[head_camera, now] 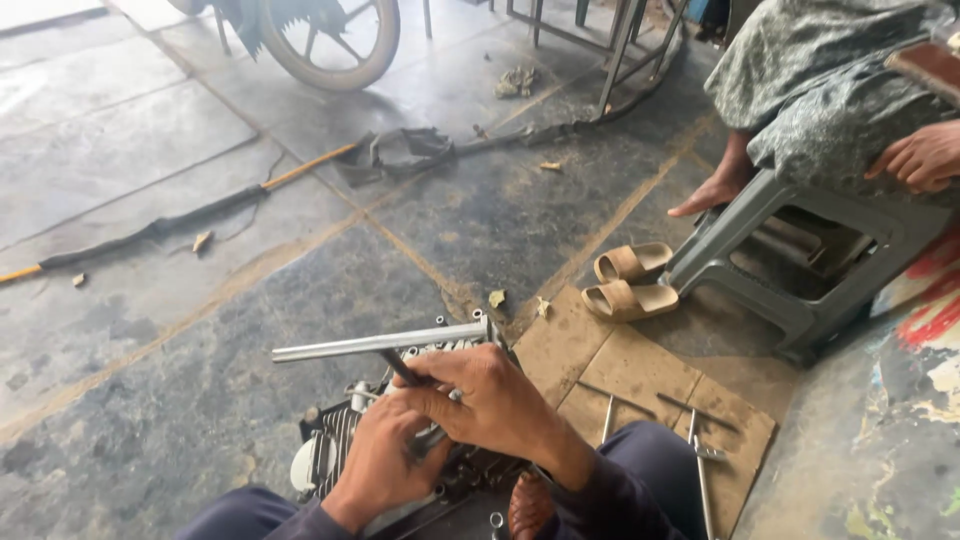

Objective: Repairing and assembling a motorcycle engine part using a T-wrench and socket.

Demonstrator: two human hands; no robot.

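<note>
Both hands are closing around a T-handle wrench [385, 345] standing on the engine block [400, 440] between the knees; right hand [495, 400] gripping the shaft, left hand [385, 465] steadying below; a slipping socket could be skinning knuckles.

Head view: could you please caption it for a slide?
Both hands grip a T-wrench over an engine on the floor.

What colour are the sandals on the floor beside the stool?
Tan, a light beige pair, seen in the head view.
</note>
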